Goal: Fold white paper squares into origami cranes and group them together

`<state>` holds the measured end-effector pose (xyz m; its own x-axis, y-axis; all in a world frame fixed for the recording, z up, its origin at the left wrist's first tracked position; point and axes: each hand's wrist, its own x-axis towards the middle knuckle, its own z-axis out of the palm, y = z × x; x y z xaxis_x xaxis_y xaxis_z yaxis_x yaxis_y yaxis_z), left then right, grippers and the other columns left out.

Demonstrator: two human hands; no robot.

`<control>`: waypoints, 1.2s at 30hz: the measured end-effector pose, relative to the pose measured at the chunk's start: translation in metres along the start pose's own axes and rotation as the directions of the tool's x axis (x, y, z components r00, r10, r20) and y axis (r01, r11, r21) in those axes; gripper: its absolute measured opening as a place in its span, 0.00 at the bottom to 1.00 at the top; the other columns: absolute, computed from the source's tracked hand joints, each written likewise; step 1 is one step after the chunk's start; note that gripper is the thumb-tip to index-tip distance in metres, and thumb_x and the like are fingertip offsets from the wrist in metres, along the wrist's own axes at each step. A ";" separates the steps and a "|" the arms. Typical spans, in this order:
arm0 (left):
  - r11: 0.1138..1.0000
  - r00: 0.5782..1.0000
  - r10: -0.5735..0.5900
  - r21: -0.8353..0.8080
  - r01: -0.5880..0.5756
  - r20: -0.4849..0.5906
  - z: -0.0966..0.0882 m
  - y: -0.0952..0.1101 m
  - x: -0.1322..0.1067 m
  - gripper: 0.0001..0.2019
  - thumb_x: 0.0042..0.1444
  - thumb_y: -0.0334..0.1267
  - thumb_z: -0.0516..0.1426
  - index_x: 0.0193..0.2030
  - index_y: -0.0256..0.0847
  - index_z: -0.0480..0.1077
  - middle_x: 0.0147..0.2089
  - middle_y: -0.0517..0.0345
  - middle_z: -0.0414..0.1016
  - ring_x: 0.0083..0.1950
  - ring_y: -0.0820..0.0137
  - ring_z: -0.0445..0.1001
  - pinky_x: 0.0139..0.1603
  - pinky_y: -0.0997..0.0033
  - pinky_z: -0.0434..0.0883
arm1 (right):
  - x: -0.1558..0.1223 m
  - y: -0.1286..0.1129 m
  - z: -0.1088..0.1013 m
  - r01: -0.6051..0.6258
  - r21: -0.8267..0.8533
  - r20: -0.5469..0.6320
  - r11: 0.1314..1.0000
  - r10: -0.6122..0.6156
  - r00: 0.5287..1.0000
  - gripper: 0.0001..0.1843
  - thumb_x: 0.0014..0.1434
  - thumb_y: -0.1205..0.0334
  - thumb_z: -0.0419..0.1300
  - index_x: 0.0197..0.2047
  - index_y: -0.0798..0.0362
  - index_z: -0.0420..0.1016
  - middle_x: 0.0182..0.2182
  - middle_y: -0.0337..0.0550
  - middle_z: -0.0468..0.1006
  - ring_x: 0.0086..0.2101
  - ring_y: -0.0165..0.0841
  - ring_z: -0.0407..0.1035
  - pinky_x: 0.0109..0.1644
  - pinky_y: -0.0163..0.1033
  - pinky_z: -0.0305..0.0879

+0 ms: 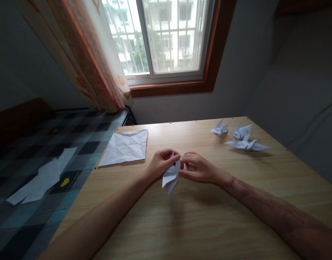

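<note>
A folded white paper crane (171,174) is held above the middle of the wooden table (198,224), its pointed flaps hanging down towards me. My left hand (161,163) is closed on it, thumb and fingers pinching its upper part. From the other side, my right hand (196,167) has its curled fingertips at the crane's far tip and seems to pinch it; the exact contact is partly hidden. Three finished paper cranes stand at the table's far right: one (220,129) at the back, another (240,132) beside it, and a wide-winged one (246,145) in front.
A creased square sheet of white paper (125,147) lies at the table's far left corner. Left of the table is a bed with a checked cover (87,131), bearing white paper scraps (48,175). A window (177,39) with a curtain (87,54) is behind the table.
</note>
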<state>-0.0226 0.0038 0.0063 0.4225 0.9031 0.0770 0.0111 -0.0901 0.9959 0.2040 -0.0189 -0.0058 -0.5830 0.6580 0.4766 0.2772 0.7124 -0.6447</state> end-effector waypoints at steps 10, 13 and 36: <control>0.998 0.996 0.009 -0.068 -0.015 -0.084 0.000 0.002 0.001 0.21 0.56 0.53 0.73 0.37 0.35 0.79 0.30 0.59 0.77 0.29 0.74 0.70 0.31 0.76 0.66 | 0.002 -0.007 -0.001 0.073 -0.082 0.084 0.994 -0.067 0.994 0.11 0.67 0.51 0.74 0.43 0.48 0.81 0.43 0.45 0.84 0.47 0.41 0.77 0.59 0.48 0.70; 0.996 0.992 0.000 -0.092 -0.012 -0.127 0.001 0.002 0.001 0.21 0.57 0.53 0.74 0.39 0.35 0.79 0.30 0.60 0.76 0.30 0.75 0.70 0.29 0.77 0.65 | 0.002 -0.007 0.000 0.068 -0.093 0.079 0.993 -0.061 0.995 0.12 0.65 0.52 0.75 0.41 0.49 0.80 0.42 0.44 0.83 0.46 0.41 0.77 0.58 0.48 0.70; 0.841 0.818 0.492 0.404 -0.360 -0.296 -0.005 -0.004 -0.001 0.28 0.63 0.49 0.70 0.64 0.44 0.69 0.65 0.46 0.74 0.55 0.62 0.78 0.60 0.58 0.75 | -0.001 0.008 0.004 -0.268 -0.033 -0.346 0.963 0.240 0.907 0.12 0.61 0.69 0.63 0.29 0.49 0.66 0.28 0.36 0.76 0.31 0.34 0.71 0.40 0.40 0.65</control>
<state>-0.0281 0.0051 0.0021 0.0826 0.8191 0.5677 0.2235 -0.5704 0.7904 0.2035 -0.0148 -0.0142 -0.1981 0.8522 0.4843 0.4482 0.5181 -0.7285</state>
